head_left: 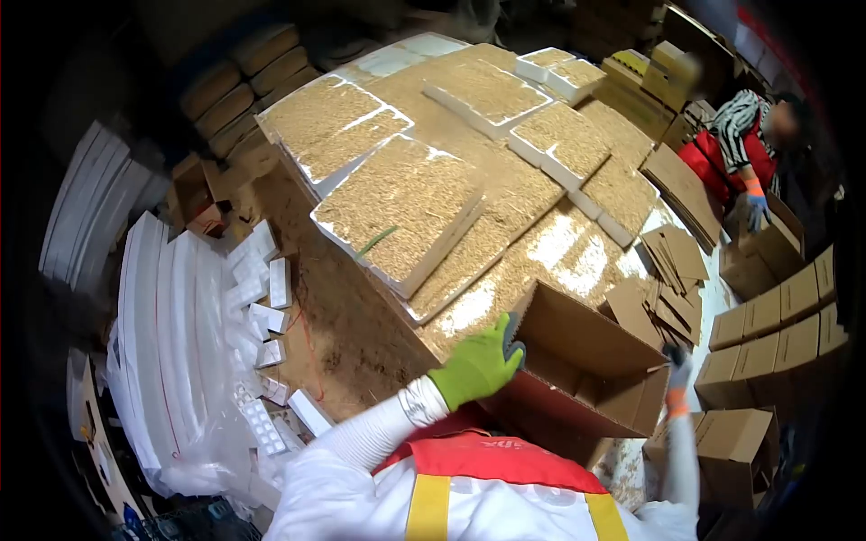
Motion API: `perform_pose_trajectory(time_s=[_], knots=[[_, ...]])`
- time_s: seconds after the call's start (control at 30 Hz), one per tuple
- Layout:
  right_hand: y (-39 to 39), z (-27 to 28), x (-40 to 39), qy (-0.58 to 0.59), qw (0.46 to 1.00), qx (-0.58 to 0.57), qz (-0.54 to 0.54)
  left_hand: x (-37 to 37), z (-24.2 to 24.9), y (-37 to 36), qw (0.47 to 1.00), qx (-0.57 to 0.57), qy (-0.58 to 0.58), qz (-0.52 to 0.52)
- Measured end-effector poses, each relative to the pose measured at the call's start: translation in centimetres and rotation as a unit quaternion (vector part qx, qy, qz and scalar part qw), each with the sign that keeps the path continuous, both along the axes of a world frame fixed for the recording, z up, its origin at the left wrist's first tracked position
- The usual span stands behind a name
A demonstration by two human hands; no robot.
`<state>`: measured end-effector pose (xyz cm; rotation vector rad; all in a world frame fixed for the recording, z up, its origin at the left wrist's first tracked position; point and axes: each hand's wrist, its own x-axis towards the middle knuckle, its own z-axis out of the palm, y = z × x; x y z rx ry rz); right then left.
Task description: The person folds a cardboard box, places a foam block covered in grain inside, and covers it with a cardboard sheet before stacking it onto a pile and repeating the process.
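Observation:
An open, empty cardboard box [564, 397] is tilted in front of my red apron, its opening facing up and away. My left hand [478, 362], in a green glove with grey fingertips, is closed over the box's left end, the thumb on the near side. At the right end, my right hand [677, 368], in a grey glove with an orange cuff, grips the box's edge; its fingers are partly blurred. Beyond the box, flat cardboard pieces [663, 298] lie on the table, near white foam trays [406, 212] filled with straw-like shavings.
On the right, closed cartons [767, 347] stand stacked, and a co-worker [744, 149] in a striped top handles another box [771, 243]. Tall white foam sheets [167, 343] and small white foam blocks [271, 316] are at left. A green strip [376, 242] lies on one tray.

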<state>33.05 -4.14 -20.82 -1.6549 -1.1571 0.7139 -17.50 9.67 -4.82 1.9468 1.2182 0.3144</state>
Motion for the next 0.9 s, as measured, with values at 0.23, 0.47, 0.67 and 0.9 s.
perform_pose_trajectory(time_s=[0.23,0.47,0.67,0.9], knots=[[38.9,17.7,-28.4,-0.176,0.926,-0.087,0.322,-1.3,-0.6,-1.6,0.996,0.032,-0.082,0.025],[47.1,11.0,-36.9,-0.026,0.931,-0.225,0.285,-2.3,-1.4,-1.2,0.995,-0.019,-0.102,0.005],[37.8,11.2,-34.8,0.052,0.928,-0.305,0.207,-2.2,-0.8,-0.5,0.994,0.002,-0.113,0.0],[28.5,16.5,-27.3,0.034,0.981,-0.084,0.174,-2.0,-1.2,-0.5,0.982,0.035,-0.186,-0.017]])
